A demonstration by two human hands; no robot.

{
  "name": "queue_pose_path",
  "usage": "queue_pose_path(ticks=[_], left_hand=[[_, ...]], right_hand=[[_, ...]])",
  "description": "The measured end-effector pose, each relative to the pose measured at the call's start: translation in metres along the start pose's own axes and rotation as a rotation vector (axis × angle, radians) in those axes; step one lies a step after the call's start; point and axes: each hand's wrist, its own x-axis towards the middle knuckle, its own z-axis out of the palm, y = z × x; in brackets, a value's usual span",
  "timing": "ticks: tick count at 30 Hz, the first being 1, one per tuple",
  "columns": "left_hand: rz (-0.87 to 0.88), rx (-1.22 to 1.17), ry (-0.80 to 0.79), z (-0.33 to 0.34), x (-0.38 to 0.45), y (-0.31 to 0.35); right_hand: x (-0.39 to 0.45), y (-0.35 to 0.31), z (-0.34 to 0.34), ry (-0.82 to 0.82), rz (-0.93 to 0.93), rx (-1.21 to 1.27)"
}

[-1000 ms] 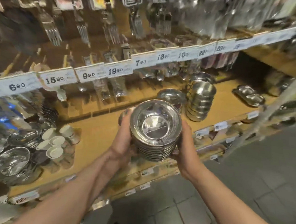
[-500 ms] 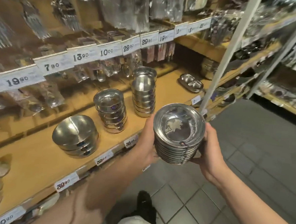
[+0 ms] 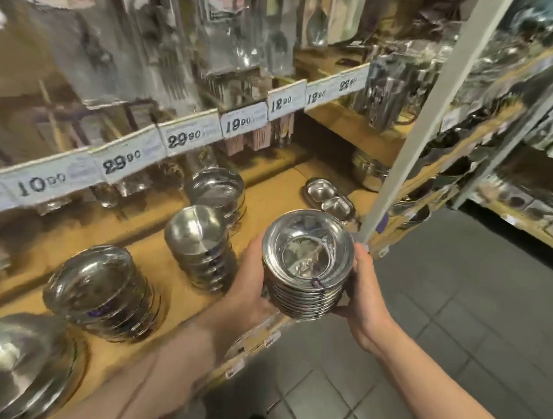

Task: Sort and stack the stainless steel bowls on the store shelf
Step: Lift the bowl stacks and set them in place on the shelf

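Over the front edge of a wooden store shelf (image 3: 151,302), you are holding a stack of small steel bowls (image 3: 306,264) between both hands. Your left hand (image 3: 252,286) is cupping the stack's left side, fingers curled round it, while your right hand (image 3: 363,289) is gripping the right side with the thumb lying along the rims. The bowls are nesting mouth-up, the top one showing a shiny, reflective bottom, and the whole stack is hanging in the air, touching nothing but your hands.

On the shelf to the left, three more stacks are standing apart from one another: a tall stack of deeper bowls (image 3: 200,248) just beside your left hand, another stack (image 3: 217,193) sitting behind it nearer the back, and a wider, lower stack (image 3: 102,292) farther left. A large steel bowl (image 3: 18,368), blurred, is filling the bottom-left corner. Toward the back right of the shelf, a small two-part steel dish (image 3: 330,200) is lying flat.

Above the bowls, white price tags (image 3: 182,139) are running along the edge of the upper rail, and packaged cutlery (image 3: 216,25) is hanging behind them. A white upright post (image 3: 428,121) is rising at the shelf's right end, and grey floor tiles (image 3: 438,351) are showing below your right forearm.
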Motion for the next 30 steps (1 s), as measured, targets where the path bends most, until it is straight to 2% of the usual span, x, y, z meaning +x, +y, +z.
queue_pose_path(ticks=[4, 7, 11, 14, 18, 30], left_hand=[[0.054, 0.031, -0.017, 0.013, 0.041, 0.012], [0.052, -0.049, 0.138, 0.022, 0.073, 0.019], [0.075, -0.17, 0.198, 0.034, 0.11, 0.021], [0.103, -0.198, 0.316, 0.04, 0.13, 0.022], [0.108, -0.208, 0.423, 0.041, 0.149, 0.018], [0.098, -0.237, 0.539, 0.04, 0.18, 0.022]], right_hand=[[0.057, -0.015, -0.01, -0.06, 0.041, 0.013], [0.106, -0.02, -0.017, -0.15, 0.05, -0.015], [0.169, -0.022, -0.024, -0.251, 0.094, -0.043], [0.207, -0.022, -0.023, -0.35, 0.043, -0.059], [0.233, -0.018, -0.025, -0.488, 0.09, -0.066], [0.273, -0.022, -0.015, -0.513, 0.224, 0.002]])
